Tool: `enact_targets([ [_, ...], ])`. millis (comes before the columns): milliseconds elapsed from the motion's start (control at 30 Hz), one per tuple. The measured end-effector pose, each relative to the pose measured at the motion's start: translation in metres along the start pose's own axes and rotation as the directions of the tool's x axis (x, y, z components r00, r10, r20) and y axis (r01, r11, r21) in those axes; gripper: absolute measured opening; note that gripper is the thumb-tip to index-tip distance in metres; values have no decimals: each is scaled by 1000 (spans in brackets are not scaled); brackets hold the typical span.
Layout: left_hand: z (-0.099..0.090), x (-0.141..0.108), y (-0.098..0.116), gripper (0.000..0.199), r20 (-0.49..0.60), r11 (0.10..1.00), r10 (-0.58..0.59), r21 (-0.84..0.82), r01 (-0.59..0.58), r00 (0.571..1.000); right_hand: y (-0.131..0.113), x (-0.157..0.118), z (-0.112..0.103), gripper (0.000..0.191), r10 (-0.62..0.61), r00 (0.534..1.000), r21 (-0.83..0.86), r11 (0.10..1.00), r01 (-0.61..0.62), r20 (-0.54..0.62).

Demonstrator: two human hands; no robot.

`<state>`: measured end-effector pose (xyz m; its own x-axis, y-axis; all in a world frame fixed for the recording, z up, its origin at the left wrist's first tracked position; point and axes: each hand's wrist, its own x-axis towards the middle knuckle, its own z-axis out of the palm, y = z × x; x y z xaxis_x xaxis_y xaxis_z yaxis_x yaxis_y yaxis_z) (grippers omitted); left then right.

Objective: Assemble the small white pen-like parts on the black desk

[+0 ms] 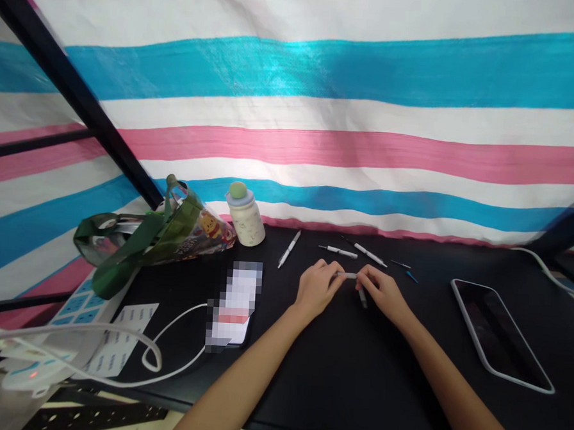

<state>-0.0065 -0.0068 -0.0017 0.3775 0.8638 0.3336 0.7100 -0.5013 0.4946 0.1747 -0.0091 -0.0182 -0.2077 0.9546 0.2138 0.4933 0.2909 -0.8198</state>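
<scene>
Between my two hands a slim pale pen barrel (346,276) lies level just above the black table. My left hand (318,286) pinches its left end, and the fingers of my right hand (382,292) close on its right end. Another pen piece (362,298) shows just beneath my right fingers. Beyond my hands lie a white pen (290,248) at the left, a pen body with a thin tip (338,251) in the middle, and a pen (370,254) to the right. A thin refill (400,264) and a small blue part (411,277) are farther right.
On the black table (336,384), a phone (238,309) with a white cable lies left and a dark-screened device (502,335) right. A bottle (246,219) stands beside a green bag (170,234) at the back left. Printed sheets (126,338) and a power strip (33,375) are farther left.
</scene>
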Motion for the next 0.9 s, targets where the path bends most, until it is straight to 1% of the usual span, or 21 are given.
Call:
enact_targets([
  [200, 0, 2, -2, 27, 45, 999, -47, -22, 48, 998, -1, 1, -1, 33, -63, 998, -92, 994, 63, 3],
  [433, 0, 2, -3, 31, 70, 999, -50, 9, 49, 996, -2, 1, -4, 32, -129, 992, -188, 974, 126, -5],
  [567, 0, 1, -4, 38, 74, 999, -32, 13, 32, 997, -1, 1, -5, 32, -139, 990, -229, 964, 134, -3],
  [700, 1, 1, -7, 44, 96, 1000, -11, -29, 14, 995, 0, 0, -4, 33, -149, 989, -267, 954, 140, -15],
  [767, 2, 1, -8, 44, 96, 999, -5, -52, 10, 995, 0, -1, -3, 33, -150, 988, -281, 950, 134, -37],
  [900, 3, 1, -7, 39, 52, 999, -11, -46, 13, 999, -4, -2, -1, 32, -144, 987, -310, 944, 116, -67],
])
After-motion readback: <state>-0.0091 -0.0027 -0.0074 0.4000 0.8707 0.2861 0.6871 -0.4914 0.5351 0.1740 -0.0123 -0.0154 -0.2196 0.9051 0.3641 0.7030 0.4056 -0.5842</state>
